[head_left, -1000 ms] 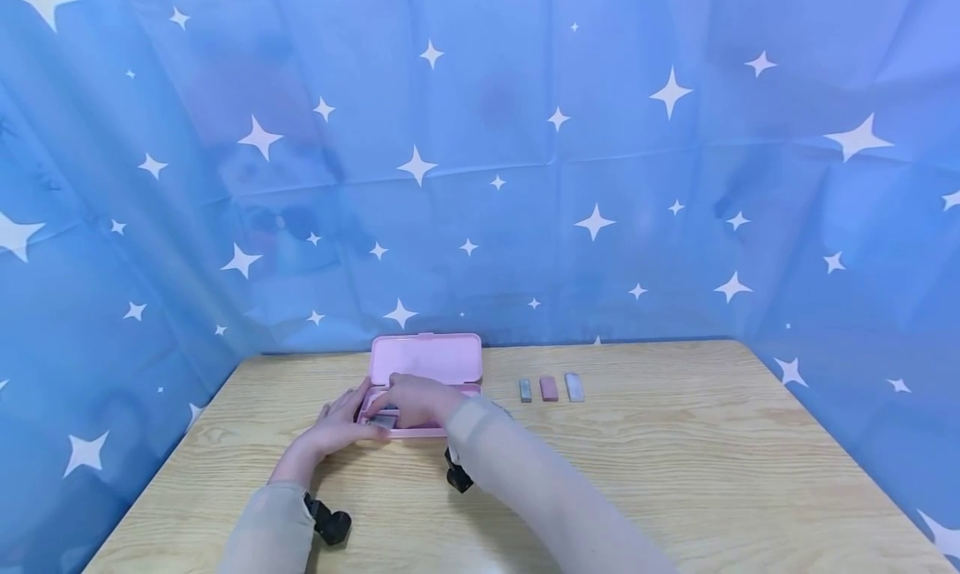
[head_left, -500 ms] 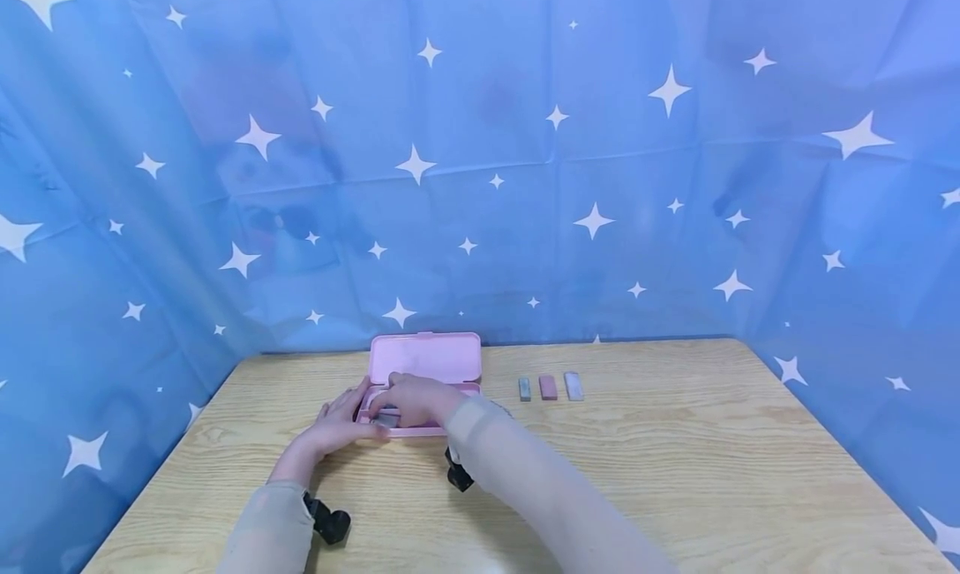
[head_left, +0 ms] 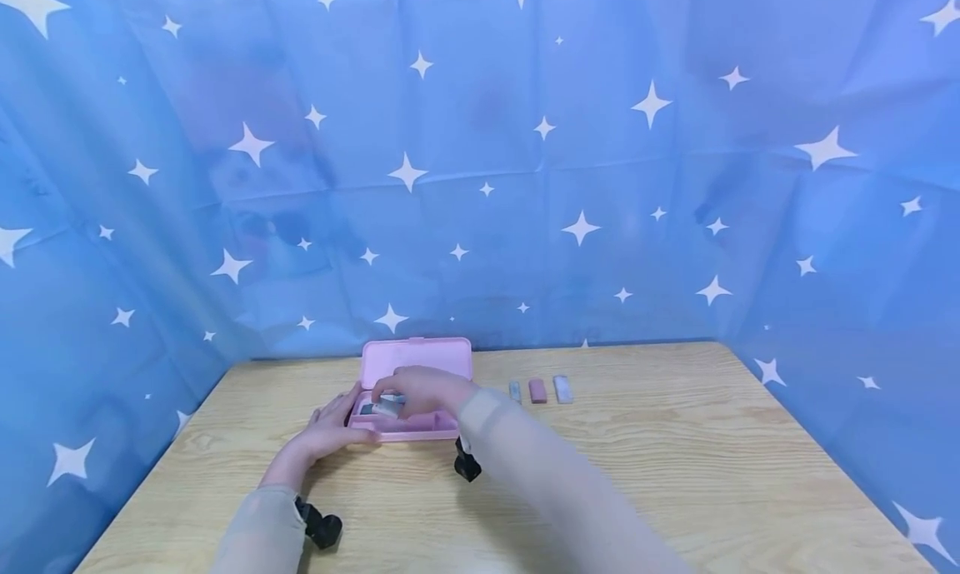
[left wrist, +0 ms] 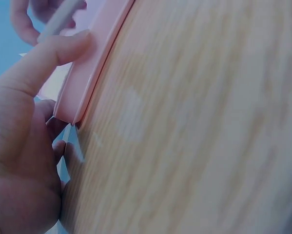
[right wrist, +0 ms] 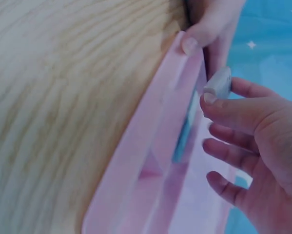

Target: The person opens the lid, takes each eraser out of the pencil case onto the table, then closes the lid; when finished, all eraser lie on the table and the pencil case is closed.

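Observation:
A pink pencil case (head_left: 420,436) stands at the back of the table, its lid (head_left: 417,356) raised. My left hand (head_left: 327,432) holds the case at its left end; in the left wrist view the thumb lies over the near wall and the other fingers go round the corner. My right hand (head_left: 426,389) is above the case and pinches a pale grey, eraser-like block (right wrist: 219,84) between thumb and index finger, the other fingers loosely bent. Inside the case, a teal strip (right wrist: 184,139) lies in the rear compartment.
To the right of the case, a teal block (head_left: 514,391), a pink block (head_left: 537,391) and a whitish block (head_left: 562,389) form a row on the wooden table (head_left: 675,457). A blue star-patterned curtain (head_left: 495,182) hangs behind the table's back edge.
My right hand has come up out of the front compartment with the grey block pinched in it. My left hand stays at the case's left end. The head view has shifted slightly.

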### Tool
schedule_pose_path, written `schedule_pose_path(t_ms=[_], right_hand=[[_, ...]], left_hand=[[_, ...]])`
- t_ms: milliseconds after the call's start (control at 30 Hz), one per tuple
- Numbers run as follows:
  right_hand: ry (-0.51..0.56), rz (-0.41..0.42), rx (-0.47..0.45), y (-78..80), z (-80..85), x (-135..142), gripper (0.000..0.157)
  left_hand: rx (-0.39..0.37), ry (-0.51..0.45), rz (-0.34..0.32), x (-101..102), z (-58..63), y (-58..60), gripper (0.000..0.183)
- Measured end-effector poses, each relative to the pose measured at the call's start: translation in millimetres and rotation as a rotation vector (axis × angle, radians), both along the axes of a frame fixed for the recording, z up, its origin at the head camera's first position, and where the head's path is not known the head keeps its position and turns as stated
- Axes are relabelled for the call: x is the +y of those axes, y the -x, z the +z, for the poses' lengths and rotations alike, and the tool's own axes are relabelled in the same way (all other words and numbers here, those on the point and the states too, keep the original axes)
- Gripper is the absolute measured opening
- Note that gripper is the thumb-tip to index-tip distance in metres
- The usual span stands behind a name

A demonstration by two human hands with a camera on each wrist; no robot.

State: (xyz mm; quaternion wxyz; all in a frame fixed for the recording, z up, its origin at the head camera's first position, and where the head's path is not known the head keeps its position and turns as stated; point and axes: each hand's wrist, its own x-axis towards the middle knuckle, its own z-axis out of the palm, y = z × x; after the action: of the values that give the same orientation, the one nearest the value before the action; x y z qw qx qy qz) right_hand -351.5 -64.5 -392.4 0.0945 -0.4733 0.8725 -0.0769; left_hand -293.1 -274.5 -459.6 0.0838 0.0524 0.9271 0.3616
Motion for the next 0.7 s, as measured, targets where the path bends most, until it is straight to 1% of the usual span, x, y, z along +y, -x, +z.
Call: schedule_pose_path(t_ms=[167, 233, 333, 433, 600, 700], right_hand=[[0.032, -0.063, -0.078, 0.9, 7.9, 12, 0.045], [0.043, -0.074, -0.086, 1.4, 9.9, 16, 0.048], [0.065, -0.066, -0.089, 2.1, 11.2, 22, 0.049], [0.075, -0.063, -0.093, 2.9, 11.3, 28, 0.048], [0.087, -0.092, -0.122, 2.7, 8.9, 39, 0.048], [0.129, -0.117, -0.147, 2.9, 6.0, 47, 0.045]], left_hand=[[-0.016, 0.012, 0.009, 1, 0.7, -0.5, 0.113], [-0.017, 0.015, 0.014, 1, 1.0, -1.1, 0.114], [-0.024, 0.017, 0.024, 1, 0.7, -1.9, 0.115], [-0.021, 0.020, 0.023, 0, -1.1, -1.0, 0.116], [-0.015, 0.021, 0.025, -1, -4.2, 0.9, 0.116], [-0.008, 0.017, 0.021, 1, -3.8, 1.0, 0.116]])
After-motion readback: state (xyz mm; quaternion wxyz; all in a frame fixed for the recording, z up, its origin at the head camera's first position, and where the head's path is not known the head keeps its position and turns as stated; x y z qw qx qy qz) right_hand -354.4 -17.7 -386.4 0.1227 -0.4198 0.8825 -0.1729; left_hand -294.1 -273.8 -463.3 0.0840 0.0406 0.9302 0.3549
